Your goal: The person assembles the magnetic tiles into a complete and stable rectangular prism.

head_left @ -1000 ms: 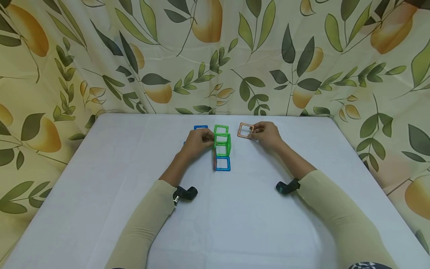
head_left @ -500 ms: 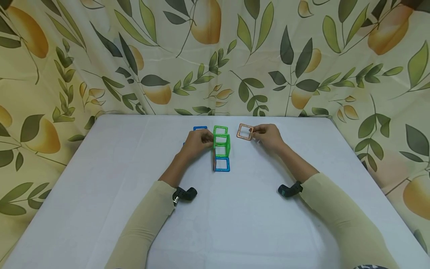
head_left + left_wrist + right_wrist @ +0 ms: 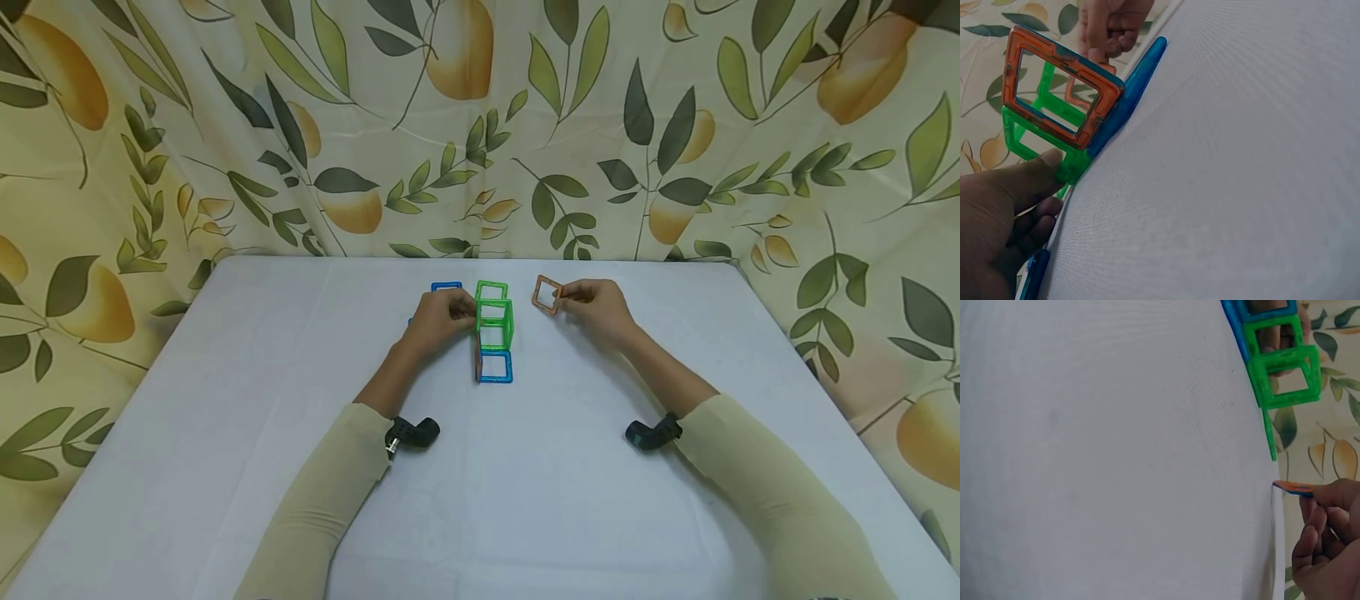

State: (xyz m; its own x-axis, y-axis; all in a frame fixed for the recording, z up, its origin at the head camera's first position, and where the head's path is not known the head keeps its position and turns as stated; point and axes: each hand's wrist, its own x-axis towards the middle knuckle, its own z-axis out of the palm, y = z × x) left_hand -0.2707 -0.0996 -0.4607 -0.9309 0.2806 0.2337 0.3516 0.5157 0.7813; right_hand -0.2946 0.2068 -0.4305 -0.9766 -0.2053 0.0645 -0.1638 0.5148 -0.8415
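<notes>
Square open-frame magnetic tiles make up a small structure in the head view, with green tiles (image 3: 493,312) in the middle and a blue tile (image 3: 496,367) at the near end. An orange tile (image 3: 1060,87) stands upright on its left side in the left wrist view. My left hand (image 3: 442,317) pinches the green part from the left, thumb on its edge. To the right of the structure, my right hand (image 3: 597,308) pinches a loose orange tile (image 3: 547,295) by its right edge, tilted and apart from the structure.
Beyond my left hand lies another blue tile (image 3: 446,286), partly hidden by that hand. The table (image 3: 480,500) has a white cloth, and its far edge runs just behind the tiles. A fruit-and-leaf patterned curtain (image 3: 480,167) hangs behind.
My right hand has turned the loose orange tile so that it slants more, and the right wrist has shifted slightly right and nearer. The left hand keeps its place at the structure.
</notes>
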